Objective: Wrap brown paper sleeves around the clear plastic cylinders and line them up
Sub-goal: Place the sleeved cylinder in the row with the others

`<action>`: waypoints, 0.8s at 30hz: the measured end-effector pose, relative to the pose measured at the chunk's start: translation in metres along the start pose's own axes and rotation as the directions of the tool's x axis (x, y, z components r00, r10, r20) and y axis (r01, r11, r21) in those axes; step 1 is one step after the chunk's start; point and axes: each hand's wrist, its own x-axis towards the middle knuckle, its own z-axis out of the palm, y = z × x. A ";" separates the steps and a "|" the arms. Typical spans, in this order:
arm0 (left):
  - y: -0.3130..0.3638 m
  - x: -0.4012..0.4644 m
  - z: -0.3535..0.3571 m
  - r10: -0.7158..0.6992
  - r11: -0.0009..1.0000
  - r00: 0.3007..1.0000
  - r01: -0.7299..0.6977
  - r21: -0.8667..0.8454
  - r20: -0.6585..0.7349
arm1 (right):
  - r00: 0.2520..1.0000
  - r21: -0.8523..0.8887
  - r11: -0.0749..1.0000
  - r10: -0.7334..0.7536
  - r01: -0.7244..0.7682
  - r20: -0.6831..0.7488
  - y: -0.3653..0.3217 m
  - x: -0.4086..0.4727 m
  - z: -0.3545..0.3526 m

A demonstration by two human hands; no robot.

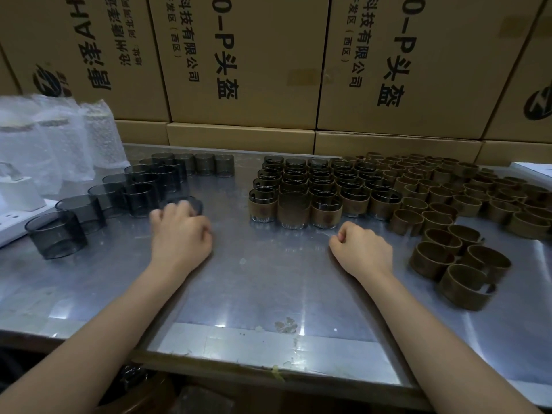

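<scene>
My left hand point(179, 231) is resting knuckles-up on the steel table point(268, 294), fingers curled, fingertips reaching the near wall of one bare cylinder point(191, 203); whether they are actually gripping it I cannot tell. My right hand point(363, 249) is lying as a loose fist on bare metal, holding nothing. The unwrapped clear cylinders point(119, 192) are standing in a diagonal band at left, the finished sleeved cylinders point(310, 189) are forming tight rows at centre, and the loose brown paper sleeves point(454, 264) are crowding the right side. I am judging the chief risk to be a sideways sweep of either wrist: the sleeved rows are standing just beside the right fist and would topple as a block, while the light sleeves could scatter towards the right edge. Open room is lying between my forearms and along the near edge; the power strip point(12, 222) and bubble-wrap bags point(59, 138) are closing off the far left.
</scene>
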 end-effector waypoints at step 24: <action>0.153 -0.003 -0.006 0.201 0.545 0.938 -0.348 -0.763 -0.283 | 0.981 0.857 0.514 -0.145 -0.037 0.129 -0.002 0.001 -0.008</action>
